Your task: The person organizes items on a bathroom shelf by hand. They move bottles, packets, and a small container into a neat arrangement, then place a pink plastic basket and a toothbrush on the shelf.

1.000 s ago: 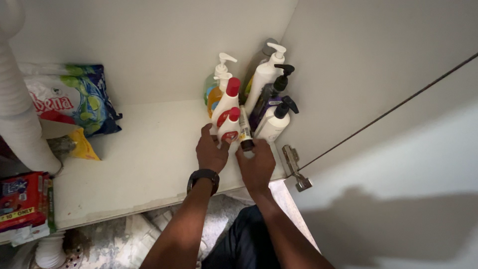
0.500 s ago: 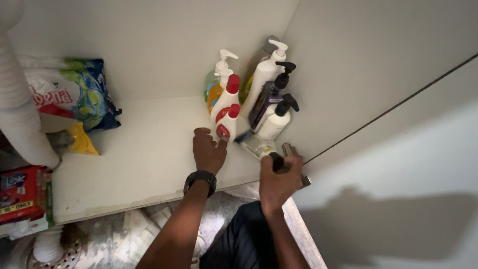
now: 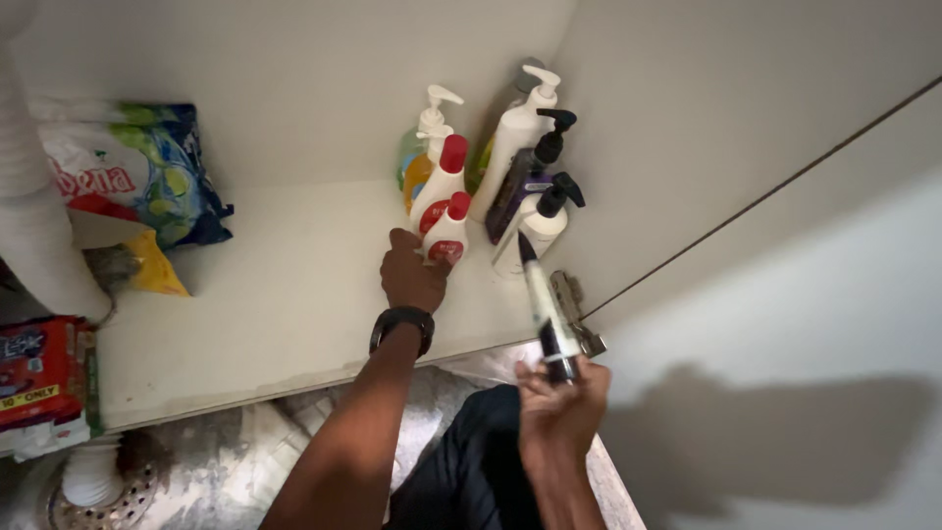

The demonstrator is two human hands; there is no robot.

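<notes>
The right hand is closed around the dark lower end of a slim white tube, holding it up in front of the shelf edge, with the tube's tip pointing toward the cluster of bottles in the shelf's back right corner. The left hand, with a dark watch on its wrist, rests on the shelf with its fingers curled loosely against the small red-capped bottle at the front of that cluster, touching it rather than gripping it. At the shelf's left end lie a blue-green bag and a yellow packet, beside a white pipe.
</notes>
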